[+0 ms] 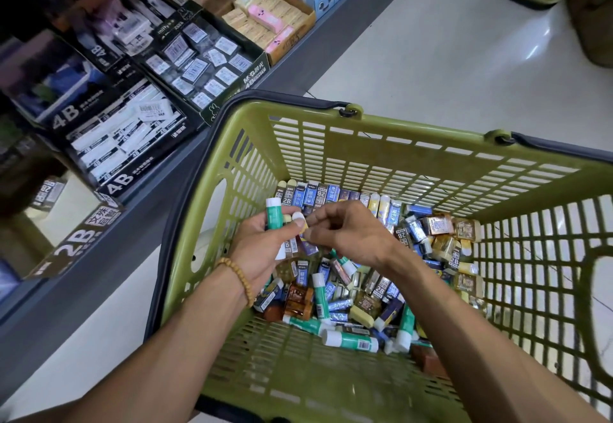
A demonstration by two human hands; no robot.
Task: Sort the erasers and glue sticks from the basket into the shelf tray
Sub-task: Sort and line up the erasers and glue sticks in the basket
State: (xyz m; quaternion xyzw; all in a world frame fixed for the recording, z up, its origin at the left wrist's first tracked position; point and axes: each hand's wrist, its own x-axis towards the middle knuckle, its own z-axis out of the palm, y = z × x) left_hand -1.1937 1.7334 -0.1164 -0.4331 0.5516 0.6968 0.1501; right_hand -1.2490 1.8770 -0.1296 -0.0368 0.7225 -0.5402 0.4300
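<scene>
- The left hand (262,250) is curled around a small bundle: a green glue stick (274,213) with a white cap stands up out of its grip, with several sleeved erasers (303,245) held beneath the thumb.
- The right hand (348,233) meets it from the right, fingertips pinching at one of those erasers; what exactly it grips is hard to tell.
- Both hands hover over the green plastic basket (381,154), which stands on the pale floor (431,51).
- In the basket lies a loose heap of erasers (381,293) in blue, yellow and brown wrappers, with more glue sticks (350,340) along the near side.
- On the left runs the grey shelf (83,273), with display boxes marked 4B (122,144) and 2B (74,240).
- Farther along stands a tray of pink and yellow erasers (268,21).
</scene>
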